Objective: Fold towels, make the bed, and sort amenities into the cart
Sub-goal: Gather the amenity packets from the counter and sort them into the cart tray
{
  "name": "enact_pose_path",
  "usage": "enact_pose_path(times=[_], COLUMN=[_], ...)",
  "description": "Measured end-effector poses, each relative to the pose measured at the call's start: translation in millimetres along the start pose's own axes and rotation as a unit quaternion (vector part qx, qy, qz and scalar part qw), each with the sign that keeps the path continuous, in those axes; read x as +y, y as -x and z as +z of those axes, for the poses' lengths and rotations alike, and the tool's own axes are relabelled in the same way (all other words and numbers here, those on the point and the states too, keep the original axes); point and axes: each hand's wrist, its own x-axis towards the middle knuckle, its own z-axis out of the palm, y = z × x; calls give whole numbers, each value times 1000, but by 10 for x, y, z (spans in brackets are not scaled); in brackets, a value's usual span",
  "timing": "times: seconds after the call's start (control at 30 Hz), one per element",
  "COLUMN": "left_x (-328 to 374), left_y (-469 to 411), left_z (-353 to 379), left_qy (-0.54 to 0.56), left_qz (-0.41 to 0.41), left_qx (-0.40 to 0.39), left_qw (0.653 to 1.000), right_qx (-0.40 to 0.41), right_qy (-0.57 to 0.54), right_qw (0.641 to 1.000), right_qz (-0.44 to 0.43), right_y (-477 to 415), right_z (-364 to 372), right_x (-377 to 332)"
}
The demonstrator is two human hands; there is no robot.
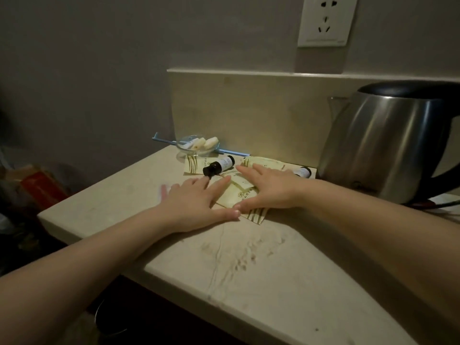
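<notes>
Packets (pixel 245 195) under the right hand (pixel 271 188) were cream with gold stripes. The bottle (pixel 221 165) past the left hand (pixel 196 205) was white, its cap black. The kettle (pixel 388 145) was silver and black.

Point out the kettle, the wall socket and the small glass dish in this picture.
kettle (pixel 383 145), head view, middle of its steel body.
wall socket (pixel 328 21), head view, centre of its white faceplate.
glass dish (pixel 199 152), head view, its near glass wall.

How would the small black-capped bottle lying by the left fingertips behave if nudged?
The small bottle lies on its side and looks round, so it would probably roll. It seems to rest partly on paper packets on a smooth counter, so it may also slide. Its size suggests it is light.
</notes>
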Motion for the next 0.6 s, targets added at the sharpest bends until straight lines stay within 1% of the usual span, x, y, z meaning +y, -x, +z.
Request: enact_pose_path(times=[0.1, 0.17, 0.2, 0.23, 0.27, 0.3, 0.33, 0.4, 0.43, 0.47, 0.53, 0.6], left_x=[-3, -55, -99, -145, -186, -239, -295, -353, -357, -352, -338, -308], left_y=[-15, 2, 19, 35, 60, 89, 126, 205, 227, 232, 198, 185], left_z=[-1, -44, -58, -67, -70, -69, -61, -30, -9, 9, 22, 17], left_qy=[33, 95, 104, 80, 33, -8, -21, 21, 39, 49, 62, 80], left_qz=[16, 33, 45, 54, 52, 34, -3, -67, -73, -64, -34, -19], left_qx=[17, 44, 65, 95, 122, 132, 113, 35, 13, 16, 49, 67], left_qw=[999, 994, 991, 991, 991, 991, 993, 997, 997, 997, 996, 994], right_qx=[10, 37, 54, 68, 76, 77, 74, 57, 44, 25, -30, -76], right_qy=[24, 26, 24, 21, 13, 5, -1, -9, -16, -28, -62, -65], right_qw=[1000, 999, 998, 997, 997, 997, 997, 998, 999, 999, 997, 994], right_qz=[6, 10, 8, 7, 6, 7, 6, 8, 13, 21, 39, 36], right_y=[-56, -35, -17, -6, 20, 34, 41, 32, 9, -26, -111, -182], right_z=[42, 84, 102, 112, 117, 112, 94, 22, -23, -65, -121, -98], right_x=[-11, -26, -35, -46, -50, -55, -59, -47, -40, -32, -29, -62])
